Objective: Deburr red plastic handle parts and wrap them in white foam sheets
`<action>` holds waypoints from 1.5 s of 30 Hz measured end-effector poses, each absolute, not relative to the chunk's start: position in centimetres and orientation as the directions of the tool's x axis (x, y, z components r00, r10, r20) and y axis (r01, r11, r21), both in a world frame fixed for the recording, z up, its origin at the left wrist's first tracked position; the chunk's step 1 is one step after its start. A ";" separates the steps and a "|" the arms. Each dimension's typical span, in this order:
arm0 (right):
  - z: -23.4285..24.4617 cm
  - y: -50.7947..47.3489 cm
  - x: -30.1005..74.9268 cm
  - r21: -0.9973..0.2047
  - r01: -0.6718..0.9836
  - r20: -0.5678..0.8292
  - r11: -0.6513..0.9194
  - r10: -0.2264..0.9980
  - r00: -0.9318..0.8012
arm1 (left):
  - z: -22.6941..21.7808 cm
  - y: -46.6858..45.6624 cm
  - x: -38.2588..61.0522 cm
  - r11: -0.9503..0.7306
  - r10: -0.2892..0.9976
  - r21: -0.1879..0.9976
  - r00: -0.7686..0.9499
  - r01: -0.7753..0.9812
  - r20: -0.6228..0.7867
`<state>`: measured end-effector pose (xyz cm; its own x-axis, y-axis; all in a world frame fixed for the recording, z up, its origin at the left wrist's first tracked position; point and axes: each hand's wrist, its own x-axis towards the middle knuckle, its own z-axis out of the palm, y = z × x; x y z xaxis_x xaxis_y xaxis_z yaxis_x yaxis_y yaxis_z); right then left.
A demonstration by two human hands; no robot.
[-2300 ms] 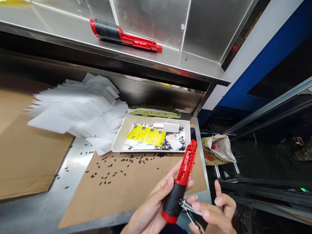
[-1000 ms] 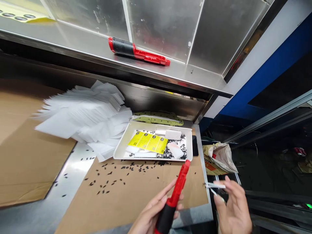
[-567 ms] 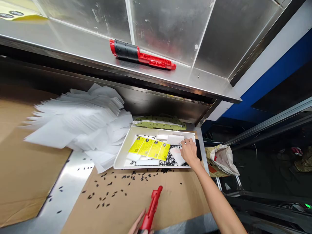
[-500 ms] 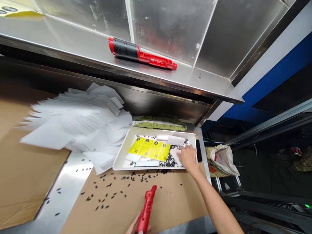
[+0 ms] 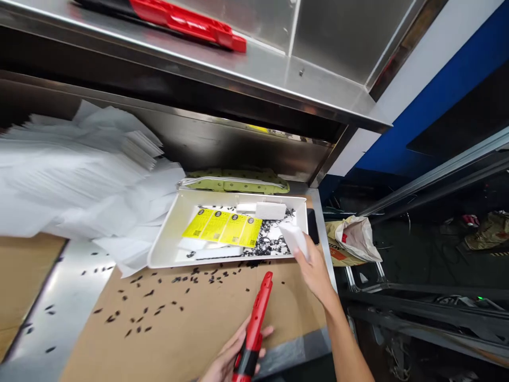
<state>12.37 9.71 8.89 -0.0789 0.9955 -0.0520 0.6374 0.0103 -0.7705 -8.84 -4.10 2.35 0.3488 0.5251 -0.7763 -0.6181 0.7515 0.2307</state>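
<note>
My left hand is wrapped round a red and black plastic tool housing, its narrow red end pointing away from me above the cardboard. In my right hand a white foam block is pinched between thumb and fingers, tilted over the right end of a white tray. Inside the tray lie a sheet of yellow labels, more white foam blocks and many small black pieces.
A heap of thin white sheets spreads left of the tray. Small black pieces dot the cardboard. Behind the tray lies a green pouch. A similar red and black housing rests on the metal shelf. A paper bag stands right.
My right hand has lifted the white foam block out of the tray. My left hand has raised the red and black housing further into view. The camera view has shifted.
</note>
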 end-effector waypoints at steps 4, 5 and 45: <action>6.6 2.6 17.4 -0.894 0.428 -0.098 -0.133 0.990 0.103 | 0.0 -4.0 -5.6 0.807 0.537 0.317 0.396 -0.497 -0.745; 5.8 0.8 18.2 -0.898 0.409 -0.112 -0.160 0.984 0.138 | -0.4 -3.9 -4.7 0.798 0.582 0.410 0.385 -0.442 -0.716; -2.8 -2.9 14.2 -0.404 0.909 0.369 0.102 0.928 0.060 | -6.6 -3.8 -2.4 -0.313 0.948 0.747 0.237 0.587 0.211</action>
